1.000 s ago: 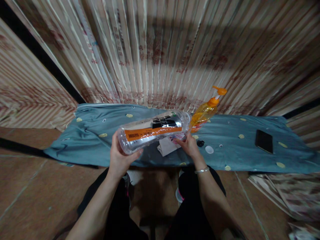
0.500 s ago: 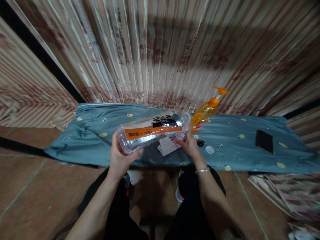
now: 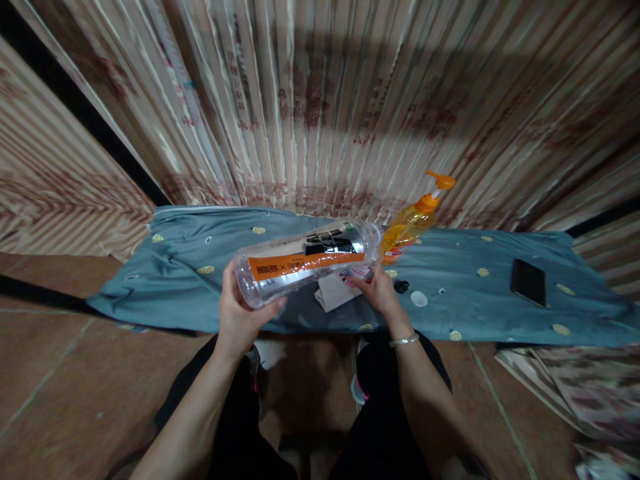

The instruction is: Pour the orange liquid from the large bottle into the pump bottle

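Observation:
A clear plastic bottle point(image 3: 305, 261) with an orange and black label lies tilted on its side in the air above a blue-grey cloth point(image 3: 165, 267). My left hand point(image 3: 241, 319) grips its bottom end from below. My right hand point(image 3: 377, 291) is closed at the bottle's neck end, fingers under it. An orange pump bottle point(image 3: 411, 223) stands just behind the neck. A folded white paper point(image 3: 334, 291) lies on the cloth under the bottle.
A small black cap point(image 3: 401, 287) and a white cap point(image 3: 419, 299) lie on the cloth right of my right hand. A black phone point(image 3: 528, 282) rests farther right. Striped curtains hang behind; brown tiled floor and my dark-trousered legs are below.

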Motion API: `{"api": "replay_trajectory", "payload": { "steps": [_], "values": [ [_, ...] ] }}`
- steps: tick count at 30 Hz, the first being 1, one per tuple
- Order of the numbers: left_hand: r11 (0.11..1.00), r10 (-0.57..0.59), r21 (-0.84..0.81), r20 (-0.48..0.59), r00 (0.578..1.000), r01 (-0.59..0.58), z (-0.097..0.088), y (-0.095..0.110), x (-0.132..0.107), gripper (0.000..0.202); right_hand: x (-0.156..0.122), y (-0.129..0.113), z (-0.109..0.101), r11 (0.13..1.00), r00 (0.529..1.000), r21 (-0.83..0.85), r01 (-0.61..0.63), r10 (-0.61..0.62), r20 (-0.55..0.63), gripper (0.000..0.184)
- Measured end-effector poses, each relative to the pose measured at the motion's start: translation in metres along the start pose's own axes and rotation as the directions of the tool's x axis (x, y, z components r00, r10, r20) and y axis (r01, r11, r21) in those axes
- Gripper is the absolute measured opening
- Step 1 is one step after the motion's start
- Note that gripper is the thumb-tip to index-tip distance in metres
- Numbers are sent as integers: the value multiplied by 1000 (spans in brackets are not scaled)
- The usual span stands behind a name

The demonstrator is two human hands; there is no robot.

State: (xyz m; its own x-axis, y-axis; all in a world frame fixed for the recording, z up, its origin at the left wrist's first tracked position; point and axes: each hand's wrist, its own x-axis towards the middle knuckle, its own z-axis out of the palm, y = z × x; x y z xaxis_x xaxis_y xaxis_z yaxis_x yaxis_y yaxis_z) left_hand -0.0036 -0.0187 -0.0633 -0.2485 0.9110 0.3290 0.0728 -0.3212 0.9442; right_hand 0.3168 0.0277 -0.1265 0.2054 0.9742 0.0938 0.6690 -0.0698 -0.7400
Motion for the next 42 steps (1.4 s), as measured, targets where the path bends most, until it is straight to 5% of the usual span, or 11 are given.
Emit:
{"api": "replay_trajectory", "payload": {
  "steps": [42],
  "values": [
    [997, 61, 42, 21, 998, -61, -2, -6, 0, 112, 1, 4, 3, 1000, 1000, -3, -3, 3, -24, 72]
  ]
}}
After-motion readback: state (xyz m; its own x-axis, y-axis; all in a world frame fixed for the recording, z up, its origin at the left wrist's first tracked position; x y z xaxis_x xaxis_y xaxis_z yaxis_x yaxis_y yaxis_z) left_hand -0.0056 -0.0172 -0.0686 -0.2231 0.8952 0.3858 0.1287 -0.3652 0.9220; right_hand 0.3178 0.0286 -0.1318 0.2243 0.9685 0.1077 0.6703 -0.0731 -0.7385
